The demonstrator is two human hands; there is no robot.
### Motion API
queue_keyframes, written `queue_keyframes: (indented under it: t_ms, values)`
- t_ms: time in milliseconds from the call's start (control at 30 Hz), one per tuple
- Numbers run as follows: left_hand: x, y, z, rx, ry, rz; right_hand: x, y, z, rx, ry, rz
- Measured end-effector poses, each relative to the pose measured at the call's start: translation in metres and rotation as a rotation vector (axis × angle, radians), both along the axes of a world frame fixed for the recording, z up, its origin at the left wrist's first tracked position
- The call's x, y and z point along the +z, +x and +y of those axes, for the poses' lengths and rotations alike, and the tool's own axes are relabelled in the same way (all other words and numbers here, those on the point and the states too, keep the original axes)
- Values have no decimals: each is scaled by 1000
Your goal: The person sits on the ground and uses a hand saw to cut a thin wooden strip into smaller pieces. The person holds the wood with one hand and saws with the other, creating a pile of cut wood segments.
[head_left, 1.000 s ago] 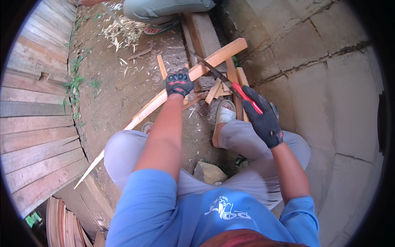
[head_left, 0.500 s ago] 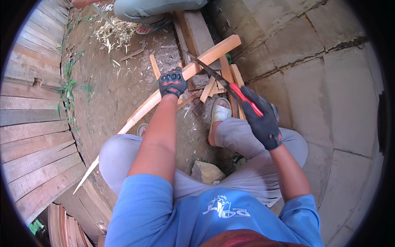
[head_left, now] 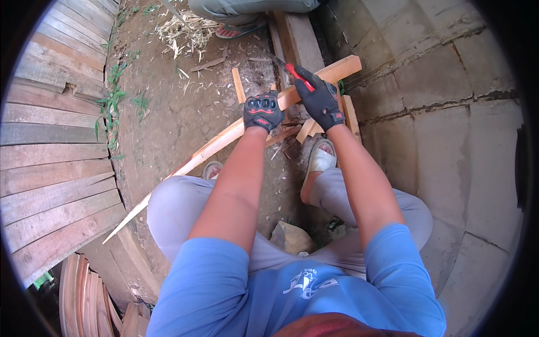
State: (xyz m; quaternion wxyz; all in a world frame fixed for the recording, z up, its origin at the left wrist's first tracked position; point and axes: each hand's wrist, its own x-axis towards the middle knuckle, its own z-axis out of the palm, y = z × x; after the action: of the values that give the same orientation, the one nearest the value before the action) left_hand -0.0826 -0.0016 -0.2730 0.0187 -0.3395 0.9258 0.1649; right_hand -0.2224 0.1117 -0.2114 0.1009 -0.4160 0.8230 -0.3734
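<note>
A long pale wooden plank [head_left: 210, 144] slants from the lower left up to the right, its far end over a wooden beam [head_left: 306, 42]. My gloved left hand [head_left: 263, 112] is closed around the plank near its middle. Just right of it, my gloved right hand [head_left: 319, 100] grips the red and black handle of a handsaw [head_left: 276, 60]. The saw's dark, narrow blade points away and to the left, across the plank. My right hand hides part of the plank, and where the blade meets the wood cannot be made out.
Short wood offcuts [head_left: 307, 129] lie beside my sandalled foot [head_left: 321, 160]. A stone [head_left: 292, 237] sits between my legs. Further off are wood shavings [head_left: 188, 32] and another person's leg [head_left: 247, 12]. A plank wall [head_left: 53, 151] stands left, and concrete blocks [head_left: 443, 146] lie right.
My right hand has moved forward and left with the saw, close to the plank and my left hand. My left hand keeps its hold. The whole view has shifted slightly.
</note>
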Motion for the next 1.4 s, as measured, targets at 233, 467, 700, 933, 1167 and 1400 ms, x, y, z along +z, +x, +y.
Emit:
queue_keyframes:
  t_ms: [233,467,700,933,1167,1400]
  values:
    - [-4,-5,1,-22,-31,37,50,19,94,-34,38,-104]
    - [-8,0,-5,6,-57,-2,206,65,230,-105,383,-191]
    - [-6,-4,-1,-15,-49,23,215,78,222,-219,348,-239]
    - [7,0,2,-37,5,51,58,21,71,-14,65,52]
    - [-7,4,-2,-31,-19,53,15,-5,-21,-28,94,-10]
    - [-12,2,1,-33,-64,96,64,17,74,68,106,-28]
